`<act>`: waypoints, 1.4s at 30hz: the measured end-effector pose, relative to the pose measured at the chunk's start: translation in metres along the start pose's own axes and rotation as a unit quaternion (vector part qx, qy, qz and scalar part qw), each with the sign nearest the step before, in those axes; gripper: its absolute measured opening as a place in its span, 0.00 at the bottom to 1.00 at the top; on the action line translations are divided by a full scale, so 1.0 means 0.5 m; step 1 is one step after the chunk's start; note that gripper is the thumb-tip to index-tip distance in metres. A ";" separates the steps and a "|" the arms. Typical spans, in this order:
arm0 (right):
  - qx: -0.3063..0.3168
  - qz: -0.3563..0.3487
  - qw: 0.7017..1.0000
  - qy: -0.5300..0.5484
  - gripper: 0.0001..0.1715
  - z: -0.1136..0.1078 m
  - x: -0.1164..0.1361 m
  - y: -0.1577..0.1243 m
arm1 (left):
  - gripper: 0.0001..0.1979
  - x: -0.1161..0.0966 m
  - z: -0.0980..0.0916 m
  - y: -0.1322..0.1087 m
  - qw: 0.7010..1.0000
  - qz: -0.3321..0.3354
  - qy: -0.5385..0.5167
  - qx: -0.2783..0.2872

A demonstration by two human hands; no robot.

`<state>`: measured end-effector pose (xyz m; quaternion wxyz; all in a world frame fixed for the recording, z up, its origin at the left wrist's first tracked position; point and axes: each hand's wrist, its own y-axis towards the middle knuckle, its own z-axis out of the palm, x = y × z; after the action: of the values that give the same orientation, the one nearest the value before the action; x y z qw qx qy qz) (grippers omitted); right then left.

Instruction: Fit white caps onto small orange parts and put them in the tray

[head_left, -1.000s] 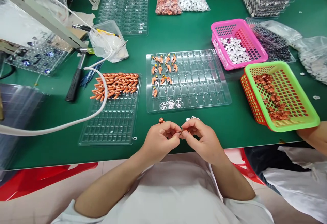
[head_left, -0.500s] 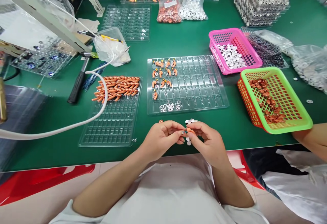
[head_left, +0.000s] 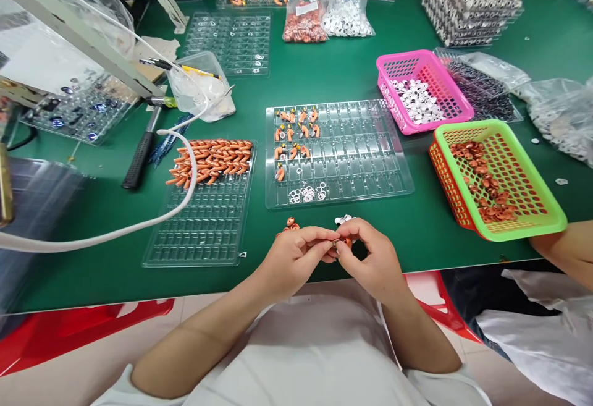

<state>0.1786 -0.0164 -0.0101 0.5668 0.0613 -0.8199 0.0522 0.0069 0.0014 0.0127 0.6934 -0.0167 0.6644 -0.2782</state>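
**Both hands meet on one small orange part**

At the lower middle of the frame, the left hand (head_left: pixel 296 257) and right hand (head_left: pixel 370 261) come together, each with thumb and finger pinched on a small orange part (head_left: pixel 345 241). The grip is closed on it from both sides. The part lies right between the fingertips, so neither hand is nearer. Fingers cover most of it, and its long axis cannot be told.

Just above the left hand lie loose brown caps (head_left: pixel 290 223); just above the right, a cluster of white discs (head_left: pixel 343 219). Both little groups sit between the hands and the see-through tray (head_left: pixel 361 152) at the centre, where curved orange pieces (head_left: pixel 303 130) fill some upper-left pockets and white rings (head_left: pixel 308 193) lie near the bottom edge.

Left of centre, a second tray (head_left: pixel 199 227) carries a pile of orange pieces (head_left: pixel 213 159), with a white cable (head_left: pixel 178 208) looping over its left side. To the right on the worktop (head_left: pixel 324 78) stand a pink basket (head_left: pixel 417 55) and a green basket (head_left: pixel 528 230), a co-worker's arm (head_left: pixel 563 245) beside the latter.
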 end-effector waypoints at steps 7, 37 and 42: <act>0.027 0.011 0.998 0.052 0.05 -0.005 -0.007 0.000 | 0.07 0.007 -0.007 0.002 1.000 -0.005 -0.011 0.006; 0.127 0.108 0.926 0.339 0.05 -0.029 -0.035 0.008 | 0.13 0.000 -0.029 0.005 0.813 0.468 0.344 0.028; 0.050 0.050 0.961 0.267 0.05 -0.026 -0.027 -0.002 | 0.17 0.011 -0.036 0.001 0.805 0.480 0.348 0.011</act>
<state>0.1953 -0.0148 -0.0183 0.7579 0.0322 -0.6372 0.1361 -0.0101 0.0059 0.0055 0.4607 0.4095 0.7816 0.0955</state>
